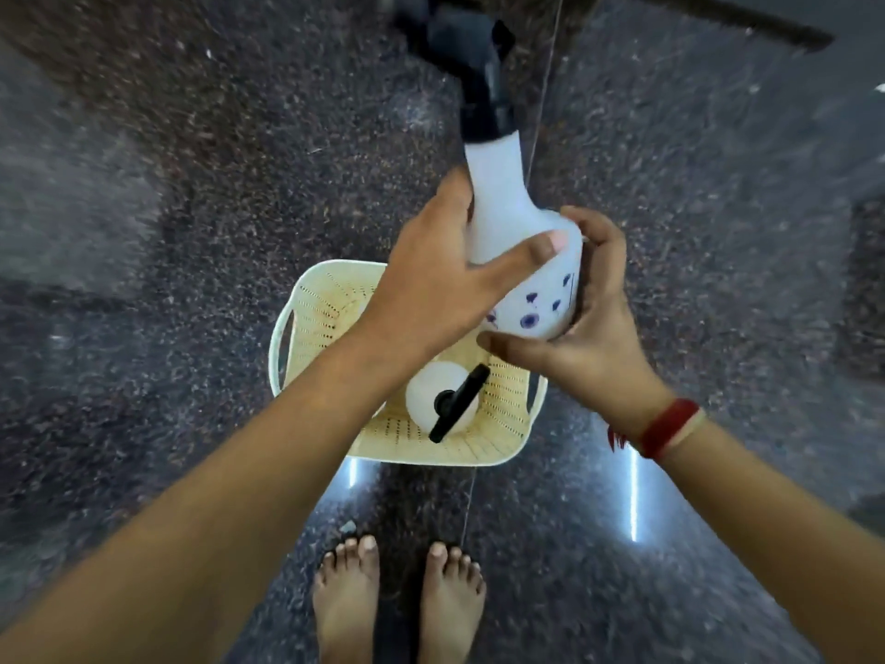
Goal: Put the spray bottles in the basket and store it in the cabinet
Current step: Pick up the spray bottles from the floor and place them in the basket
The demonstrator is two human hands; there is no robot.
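Observation:
A cream perforated basket [321,304] stands on the dark floor in front of my feet. Inside it a white spray bottle [438,393] stands upright, its black trigger head pointing up at me. Above the basket I hold a second white spray bottle [507,203] with blue flower prints and a black trigger head, tilted with the head away from me. My left hand [431,285] wraps its shoulder from the left. My right hand [589,323] cups its base from the right and below.
The floor is dark speckled polished stone [191,184] with bright light reflections near my bare feet [397,596]. A dark edge [747,28] runs across the top right corner. A red band sits on my right wrist.

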